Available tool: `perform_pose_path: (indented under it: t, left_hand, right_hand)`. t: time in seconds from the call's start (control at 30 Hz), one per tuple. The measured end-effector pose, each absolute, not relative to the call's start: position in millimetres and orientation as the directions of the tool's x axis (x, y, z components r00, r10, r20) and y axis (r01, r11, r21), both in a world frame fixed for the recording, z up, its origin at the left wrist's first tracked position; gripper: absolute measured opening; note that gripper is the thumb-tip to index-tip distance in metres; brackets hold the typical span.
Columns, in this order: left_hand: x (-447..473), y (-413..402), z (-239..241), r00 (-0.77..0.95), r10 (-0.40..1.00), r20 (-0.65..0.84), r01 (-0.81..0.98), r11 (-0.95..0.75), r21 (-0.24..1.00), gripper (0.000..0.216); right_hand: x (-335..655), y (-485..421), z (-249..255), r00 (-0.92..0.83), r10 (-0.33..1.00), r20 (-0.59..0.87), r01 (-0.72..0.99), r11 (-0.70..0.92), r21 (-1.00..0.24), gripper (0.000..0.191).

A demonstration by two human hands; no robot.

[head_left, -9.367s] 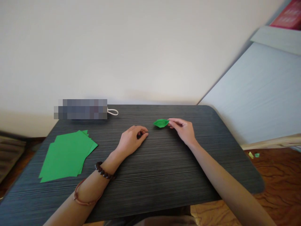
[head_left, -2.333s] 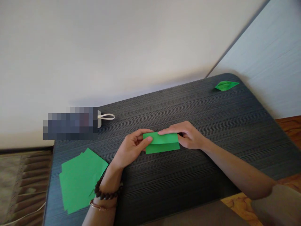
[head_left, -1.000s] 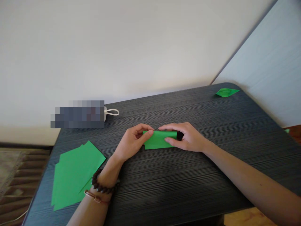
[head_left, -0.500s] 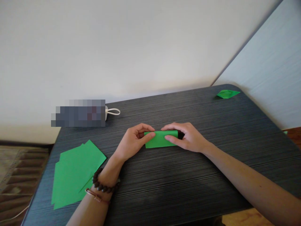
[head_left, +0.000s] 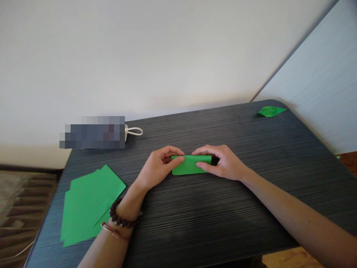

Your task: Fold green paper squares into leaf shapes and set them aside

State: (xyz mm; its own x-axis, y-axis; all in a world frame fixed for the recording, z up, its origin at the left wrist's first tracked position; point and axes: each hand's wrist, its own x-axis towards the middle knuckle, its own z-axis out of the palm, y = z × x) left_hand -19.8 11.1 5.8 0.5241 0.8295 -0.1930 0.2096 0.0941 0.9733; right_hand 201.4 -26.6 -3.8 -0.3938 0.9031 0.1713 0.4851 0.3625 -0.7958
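A folded strip of green paper (head_left: 188, 165) lies on the dark striped table (head_left: 212, 216), near its middle. My left hand (head_left: 157, 167) pinches the strip's left end between thumb and fingers. My right hand (head_left: 223, 163) grips the right end, thumb on top and fingers curled over the far edge. Both hands rest on the tabletop. Beaded and copper bracelets sit on my left wrist.
A stack of green paper sheets (head_left: 89, 203) lies at the table's left front. A small folded green paper boat (head_left: 270, 111) sits at the far right corner. A blurred object with a white loop (head_left: 134, 131) rests at the back left. A pale panel (head_left: 320, 85) borders the right.
The green sheet was taken from the table and folded in half lengthwise. Over the last second both hands have stayed on its ends, pressing the fold slightly narrower.
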Motion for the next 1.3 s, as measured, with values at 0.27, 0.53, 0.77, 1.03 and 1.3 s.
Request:
perform_pose_path:
  t: [0.27,0.53,0.77,1.03,1.3]
  left_hand:
    - [-19.9,11.4,6.5,0.527,0.831,-0.179,0.225,0.066,0.972,0.020]
    - [-19.6,11.4,5.6,0.519,0.834,-0.187,0.219,0.082,0.972,0.020]
    - [-19.0,11.7,5.9,0.510,0.837,-0.196,0.214,0.098,0.972,0.020]
    - [-20.2,10.2,3.8,0.518,0.836,-0.180,0.220,0.073,0.973,0.021]
    - [-20.3,10.9,5.9,0.513,0.833,-0.208,0.246,0.089,0.965,0.021]
  right_hand:
    - [201.8,-26.3,-4.2,-0.397,0.901,0.172,0.476,0.363,-0.801,0.028]
    - [202.8,-27.1,-5.0,-0.401,0.900,0.172,0.460,0.360,-0.811,0.029]
    - [203.3,-26.6,-4.8,-0.411,0.894,0.177,0.452,0.369,-0.812,0.029]
    - [203.4,-25.7,-3.8,-0.417,0.893,0.171,0.460,0.369,-0.808,0.029]
    - [203.2,-26.8,-3.5,-0.414,0.896,0.163,0.459,0.360,-0.812,0.029]
